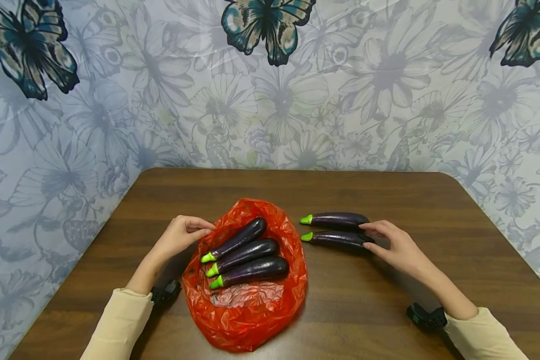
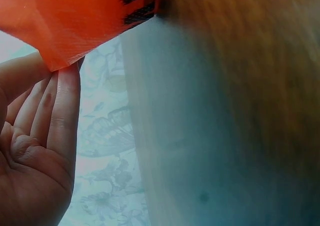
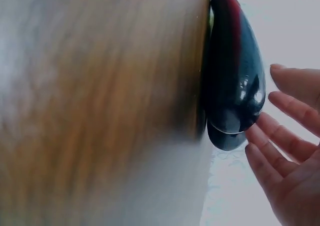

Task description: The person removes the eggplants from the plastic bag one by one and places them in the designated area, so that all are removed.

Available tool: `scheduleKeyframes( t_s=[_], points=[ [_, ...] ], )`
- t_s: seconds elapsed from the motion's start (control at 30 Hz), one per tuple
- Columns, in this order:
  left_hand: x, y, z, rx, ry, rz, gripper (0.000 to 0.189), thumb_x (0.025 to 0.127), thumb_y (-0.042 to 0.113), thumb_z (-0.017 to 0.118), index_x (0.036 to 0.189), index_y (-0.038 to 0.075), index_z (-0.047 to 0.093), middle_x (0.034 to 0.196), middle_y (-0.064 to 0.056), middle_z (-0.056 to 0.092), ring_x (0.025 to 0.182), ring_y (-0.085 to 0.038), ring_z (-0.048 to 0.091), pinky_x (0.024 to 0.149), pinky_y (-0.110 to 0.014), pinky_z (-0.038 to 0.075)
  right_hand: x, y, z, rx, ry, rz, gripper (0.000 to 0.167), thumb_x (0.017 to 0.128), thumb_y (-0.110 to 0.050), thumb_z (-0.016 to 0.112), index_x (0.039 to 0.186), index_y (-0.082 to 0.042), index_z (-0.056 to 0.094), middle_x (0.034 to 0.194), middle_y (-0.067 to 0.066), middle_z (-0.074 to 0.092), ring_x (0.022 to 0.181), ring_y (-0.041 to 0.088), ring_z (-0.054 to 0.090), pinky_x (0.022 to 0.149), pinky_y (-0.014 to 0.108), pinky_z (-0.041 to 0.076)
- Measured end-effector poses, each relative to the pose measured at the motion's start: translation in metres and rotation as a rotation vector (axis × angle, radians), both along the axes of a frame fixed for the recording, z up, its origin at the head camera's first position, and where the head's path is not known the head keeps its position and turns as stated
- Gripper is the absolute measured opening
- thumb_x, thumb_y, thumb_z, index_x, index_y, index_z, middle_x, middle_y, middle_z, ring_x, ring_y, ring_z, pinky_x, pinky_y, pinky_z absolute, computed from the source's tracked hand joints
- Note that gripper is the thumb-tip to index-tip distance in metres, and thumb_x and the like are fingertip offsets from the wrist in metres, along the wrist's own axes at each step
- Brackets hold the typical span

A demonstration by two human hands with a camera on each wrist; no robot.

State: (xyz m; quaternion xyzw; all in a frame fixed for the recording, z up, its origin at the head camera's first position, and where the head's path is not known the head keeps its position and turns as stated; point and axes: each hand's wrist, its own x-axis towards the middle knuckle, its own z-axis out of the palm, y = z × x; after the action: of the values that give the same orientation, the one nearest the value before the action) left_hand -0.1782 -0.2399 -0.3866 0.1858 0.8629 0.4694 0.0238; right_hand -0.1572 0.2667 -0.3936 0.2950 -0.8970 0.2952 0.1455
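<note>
Pinched between the thumb and fingers of my left hand [image 1: 178,237] is the left rim of a red plastic bag [image 1: 252,325]; the left wrist view shows the bag's edge [image 2: 62,40] in that grip. Three dark purple eggplants [image 1: 247,249] with bright green stems lie side by side on the bag. To its right, two more eggplants [image 1: 337,239] lie nearly parallel on the table, stems toward the bag. My right hand [image 1: 393,245] is at their blunt ends, thumb and fingers spread. In the right wrist view the fingertips come right up to the nearer eggplant [image 3: 234,70].
Both hands work over a brown wooden table [image 1: 364,315] with rounded far corners. Behind it hangs a pale floral backdrop [image 1: 306,115] bearing teal and black butterflies [image 1: 267,25]. Dark wrist devices [image 1: 425,316] are strapped below both hands.
</note>
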Motion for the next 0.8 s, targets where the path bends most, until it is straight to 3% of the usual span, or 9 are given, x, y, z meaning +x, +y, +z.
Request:
scheduleKeyframes(
  t_s=[0.27, 0.5, 0.8],
  points=[
    [-0.005, 0.002, 0.004, 0.0, 0.002, -0.009, 0.015, 0.088, 0.002, 0.064, 0.1, -0.002, 0.071, 0.097, -0.013, 0.068, 0.082, -0.019, 0.067, 0.069, -0.028, 0.053, 0.005, -0.008, 0.013, -0.016, 0.007, 0.035, 0.043, 0.074, 0.003, 0.076, 0.115, -0.003, 0.062, 0.106, 0.005, 0.059, 0.093, 0.026, 0.061, 0.084, 0.015, 0.043],
    [0.012, 0.015, 0.033, -0.02, 0.004, -0.012, 0.014, 0.087, -0.006, 0.061, 0.099, -0.01, 0.069, 0.096, -0.021, 0.067, 0.083, -0.031, 0.066, 0.069, -0.031, 0.054, 0.014, -0.035, 0.028, -0.042, 0.052, 0.112, 0.046, 0.071, 0.005, 0.078, 0.114, -0.006, 0.064, 0.109, 0.0, 0.059, 0.098, 0.021, 0.059, 0.084, 0.017, 0.042],
    [0.014, 0.014, 0.031, -0.026, -0.014, 0.004, 0.015, 0.088, -0.006, 0.061, 0.1, -0.011, 0.068, 0.096, -0.022, 0.066, 0.085, -0.032, 0.066, 0.07, -0.032, 0.054, 0.019, -0.097, 0.035, -0.071, -0.004, 0.222, 0.038, 0.078, -0.005, 0.076, 0.114, -0.007, 0.064, 0.113, -0.001, 0.059, 0.104, 0.016, 0.055, 0.084, 0.033, 0.048]
  ],
)
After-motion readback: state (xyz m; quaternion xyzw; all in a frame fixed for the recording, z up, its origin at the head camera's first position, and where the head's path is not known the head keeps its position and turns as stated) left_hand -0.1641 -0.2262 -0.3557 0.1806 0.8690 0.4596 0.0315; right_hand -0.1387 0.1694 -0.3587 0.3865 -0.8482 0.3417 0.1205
